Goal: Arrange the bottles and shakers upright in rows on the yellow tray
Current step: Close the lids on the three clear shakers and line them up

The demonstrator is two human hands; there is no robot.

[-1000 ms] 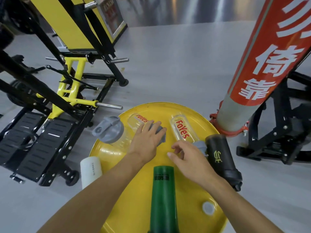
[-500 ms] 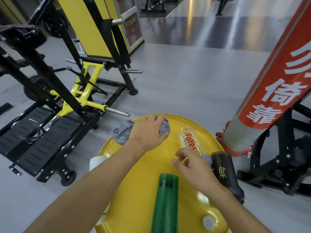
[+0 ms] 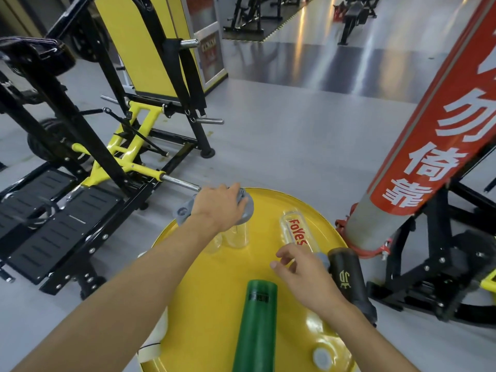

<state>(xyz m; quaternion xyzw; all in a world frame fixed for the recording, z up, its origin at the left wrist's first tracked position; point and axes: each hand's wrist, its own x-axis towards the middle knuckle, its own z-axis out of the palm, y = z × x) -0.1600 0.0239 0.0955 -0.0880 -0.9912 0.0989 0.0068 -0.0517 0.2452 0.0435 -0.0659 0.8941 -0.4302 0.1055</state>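
Head view: round yellow tray [image 3: 214,304] fills the lower centre of the frame. At its upper edge the left hand [image 3: 218,208] clasps the grey lid [image 3: 248,209] of a clear shaker [image 3: 237,236] standing upright, with a second clear shaker [image 3: 214,244] just beside it. Right of centre, the right hand [image 3: 303,275] hovers loosely open, empty, over the cap end of a clear bottle [image 3: 295,232] lying flat. A green bottle [image 3: 257,326] lies at bottom centre; a black shaker [image 3: 349,283] lies along the tray's right rim.
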